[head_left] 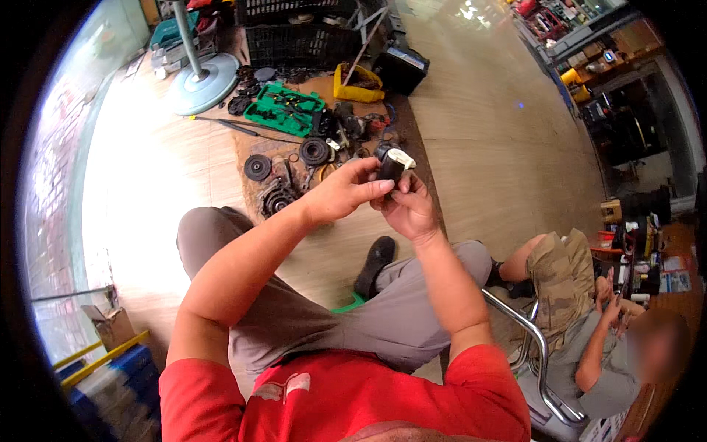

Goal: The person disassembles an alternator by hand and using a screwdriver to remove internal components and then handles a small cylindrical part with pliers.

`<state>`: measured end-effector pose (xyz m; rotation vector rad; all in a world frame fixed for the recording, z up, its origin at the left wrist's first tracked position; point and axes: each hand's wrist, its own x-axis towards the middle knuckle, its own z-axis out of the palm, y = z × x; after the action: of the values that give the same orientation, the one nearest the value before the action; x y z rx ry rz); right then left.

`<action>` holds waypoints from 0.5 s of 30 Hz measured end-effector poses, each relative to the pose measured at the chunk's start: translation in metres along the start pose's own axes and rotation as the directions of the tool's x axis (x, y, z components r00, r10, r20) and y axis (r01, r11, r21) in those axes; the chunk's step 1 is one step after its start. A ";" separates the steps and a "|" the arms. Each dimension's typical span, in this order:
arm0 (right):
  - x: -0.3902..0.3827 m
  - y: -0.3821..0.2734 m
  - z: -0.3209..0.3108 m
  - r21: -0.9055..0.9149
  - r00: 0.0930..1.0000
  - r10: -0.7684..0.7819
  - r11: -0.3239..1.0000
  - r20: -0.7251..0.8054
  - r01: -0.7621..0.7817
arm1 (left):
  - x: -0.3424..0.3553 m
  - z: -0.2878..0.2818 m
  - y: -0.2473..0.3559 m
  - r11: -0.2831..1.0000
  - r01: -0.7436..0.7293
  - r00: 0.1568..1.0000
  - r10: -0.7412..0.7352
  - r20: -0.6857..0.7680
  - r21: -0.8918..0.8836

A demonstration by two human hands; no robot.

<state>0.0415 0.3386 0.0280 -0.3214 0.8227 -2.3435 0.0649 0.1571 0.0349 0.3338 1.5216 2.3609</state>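
Note:
Above the parts mat, both of my hands hold one small black cylindrical part (pixel 391 171) with a cream-white piece (pixel 402 158) at its top end. My left hand (pixel 340 191) grips its left side, thumb against the black body. From below and the right, my right hand (pixel 411 211) closes its fingers around the lower end. The part's exact kind cannot be made out, and fingers hide its lower end. Just beyond my left hand lie a black ring-shaped pulley (pixel 314 152), a dark round disc (pixel 258 167) and several greasy machine parts (pixel 278 200).
An opened green tool case (pixel 258 118) lies farther off, beside a yellow bin (pixel 359 93) and a black box (pixel 401 70). Black crates (pixel 291 48) stand behind them. A round stand base (pixel 206 87) is at left. A seated person (pixel 563 269) and chrome chair frame (pixel 541 342) are at right.

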 end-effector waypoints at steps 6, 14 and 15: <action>0.014 0.037 -0.005 0.115 0.986 0.142 0.982 0.092 -0.153 | -0.030 -0.015 -0.001 0.997 0.080 0.985 -0.078 -0.151 0.007; 0.039 0.066 -0.025 0.113 0.956 0.292 0.950 0.003 -0.291 | -0.029 -0.038 -0.017 0.978 0.197 0.870 -0.204 -0.450 -0.062; 0.042 0.069 -0.031 0.103 0.951 0.309 0.946 0.008 -0.308 | -0.027 -0.040 -0.017 0.974 0.218 0.855 -0.222 -0.468 -0.064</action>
<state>0.0292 0.2848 -0.0383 -0.1277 0.6975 -2.0844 0.0778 0.1197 0.0020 -0.4393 1.6395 2.3639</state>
